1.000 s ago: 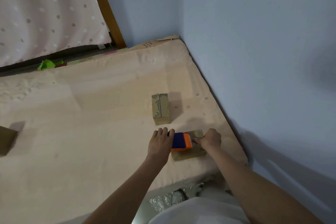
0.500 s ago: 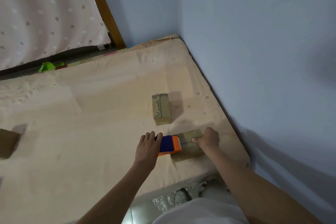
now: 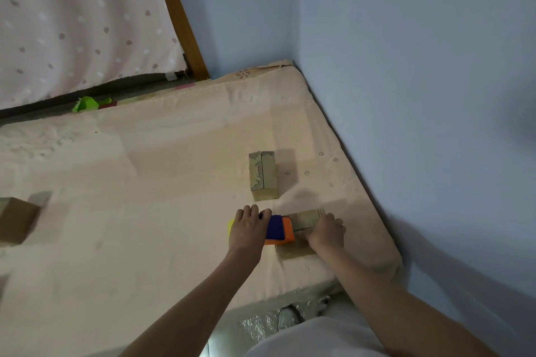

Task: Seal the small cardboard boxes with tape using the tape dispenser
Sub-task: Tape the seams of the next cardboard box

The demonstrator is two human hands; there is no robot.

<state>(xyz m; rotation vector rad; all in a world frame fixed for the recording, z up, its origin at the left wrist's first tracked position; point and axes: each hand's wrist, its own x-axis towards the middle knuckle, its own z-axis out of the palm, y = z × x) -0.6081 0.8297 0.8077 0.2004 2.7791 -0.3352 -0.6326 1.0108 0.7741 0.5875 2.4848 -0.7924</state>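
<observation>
A small cardboard box (image 3: pixel 304 222) lies near the mattress's front right corner. My left hand (image 3: pixel 249 229) grips a blue and orange tape dispenser (image 3: pixel 280 229) whose orange end sits over the box's left edge. My right hand (image 3: pixel 326 232) rests on the right part of the box top, fingers curled, holding it down. A second small cardboard box (image 3: pixel 263 175), its top seam closed, stands just beyond them.
The beige mattress (image 3: pixel 145 197) fills the view, with a blue wall (image 3: pixel 420 95) along its right edge. A third cardboard box (image 3: pixel 16 222) sits at the far left. Green scraps (image 3: pixel 87 104) lie by the far edge under a dotted curtain (image 3: pixel 72 23).
My left hand has drawn the dispenser leftward across the box top, from over the box's middle to its left edge. My right hand stays on the box.
</observation>
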